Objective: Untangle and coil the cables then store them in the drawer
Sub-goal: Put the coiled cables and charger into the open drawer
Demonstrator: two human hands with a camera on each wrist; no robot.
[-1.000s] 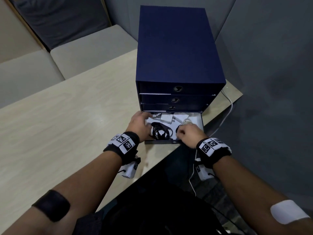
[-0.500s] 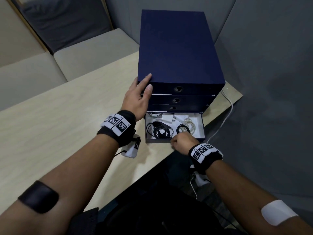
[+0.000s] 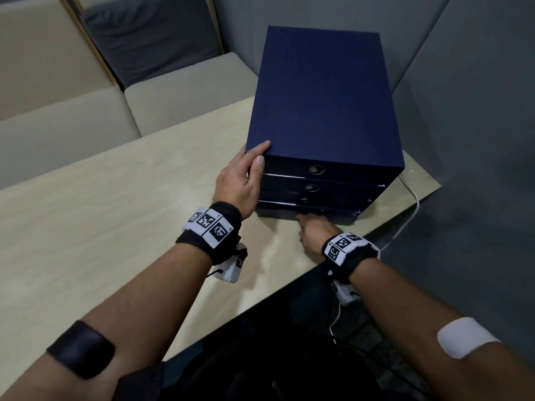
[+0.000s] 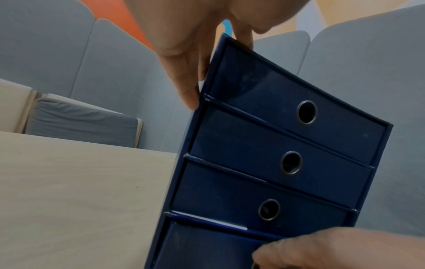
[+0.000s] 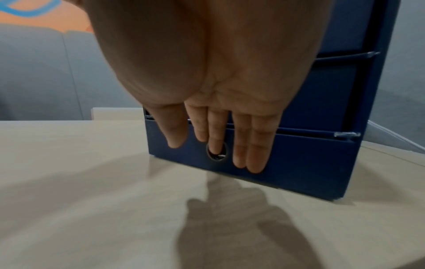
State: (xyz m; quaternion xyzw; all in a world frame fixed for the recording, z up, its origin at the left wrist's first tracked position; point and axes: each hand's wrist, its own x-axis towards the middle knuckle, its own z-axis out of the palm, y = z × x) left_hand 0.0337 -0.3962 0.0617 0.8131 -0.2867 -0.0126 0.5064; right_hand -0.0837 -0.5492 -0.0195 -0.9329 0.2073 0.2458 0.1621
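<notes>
The dark blue drawer unit (image 3: 324, 111) stands on the table's far right corner. Its bottom drawer (image 3: 333, 217) is pushed almost fully in and still sticks out a little. The cables lie hidden inside it. My right hand (image 3: 304, 224) presses its straight fingers (image 5: 255, 145) flat against that drawer's front (image 5: 306, 160), one fingertip at the ring hole (image 5: 217, 151). My left hand (image 3: 256, 157) rests on the unit's top left front corner, thumb on the front edge. The left wrist view shows that hand (image 4: 195, 63) at the corner and the upper drawers (image 4: 276, 160) closed.
The light wood table (image 3: 115, 212) stretches out to the left. A white cable (image 3: 412, 195) runs from behind the unit over the table's right edge. Beige bench seats (image 3: 72, 120) and grey padded walls (image 3: 463, 140) surround the table.
The bottom drawer was open with the coiled cables showing; my right hand has pushed it nearly closed. My left hand left the drawer a second ago and now braces the unit's top corner.
</notes>
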